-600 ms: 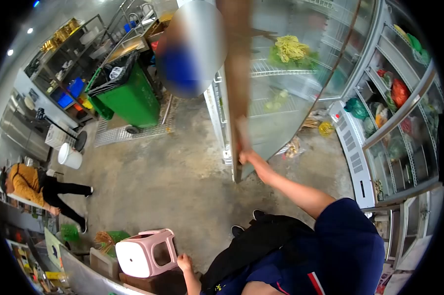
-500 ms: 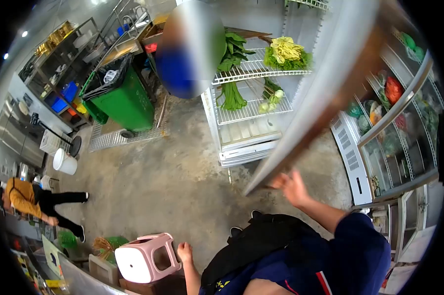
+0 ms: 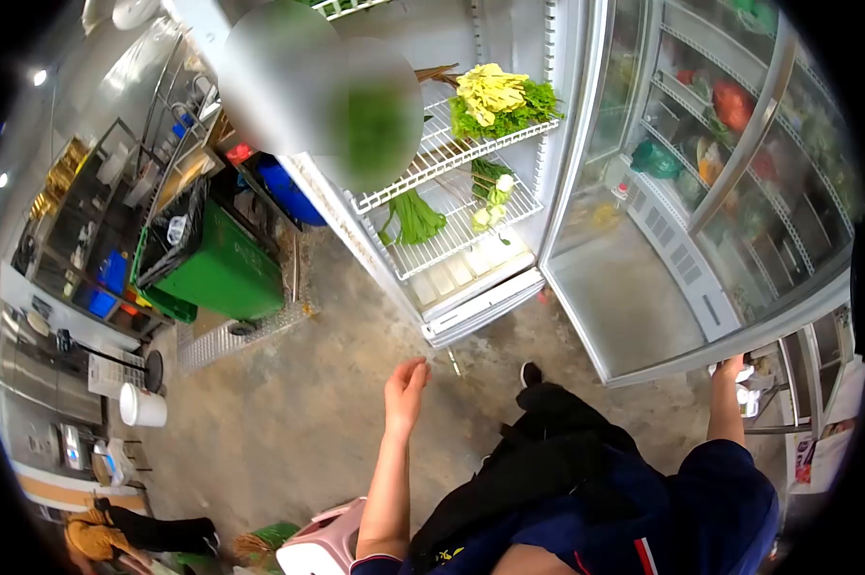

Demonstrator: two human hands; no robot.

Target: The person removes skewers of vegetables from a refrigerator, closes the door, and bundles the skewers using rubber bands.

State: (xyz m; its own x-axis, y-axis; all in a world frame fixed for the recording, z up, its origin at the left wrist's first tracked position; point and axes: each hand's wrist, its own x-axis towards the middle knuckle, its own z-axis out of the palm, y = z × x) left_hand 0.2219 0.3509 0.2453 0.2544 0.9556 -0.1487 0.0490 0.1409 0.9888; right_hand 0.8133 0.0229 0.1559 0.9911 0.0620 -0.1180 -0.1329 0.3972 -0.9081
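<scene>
My right hand (image 3: 727, 370) is at the outer edge of an open glass refrigerator door (image 3: 634, 297); its fingers are partly hidden behind the frame. Out over the floor, in front of the refrigerator, hangs my left hand (image 3: 406, 395), loosely curved with nothing in it. Inside the refrigerator, a yellow leafy vegetable (image 3: 491, 93) lies over green lettuce (image 3: 533, 107) on a white wire shelf (image 3: 432, 163). On the shelf below are a bunch of long green stalks (image 3: 413, 218) and pale-bulbed greens (image 3: 492, 206). A blurred patch covers the left part of the upper shelf.
A green wheeled bin (image 3: 226, 264) with a black liner stands left, beside a blue barrel (image 3: 293, 190). A second glass-fronted refrigerator (image 3: 686, 216) holds bagged produce at right. A white bucket (image 3: 143, 405), a pink stool (image 3: 327, 537) and a person in an orange top (image 3: 95, 539) are at lower left.
The refrigerator door has swung wide to the right with my right hand at its edge. My left hand has risen forward and its fingers have loosened. The view has turned and moved nearer the shelves.
</scene>
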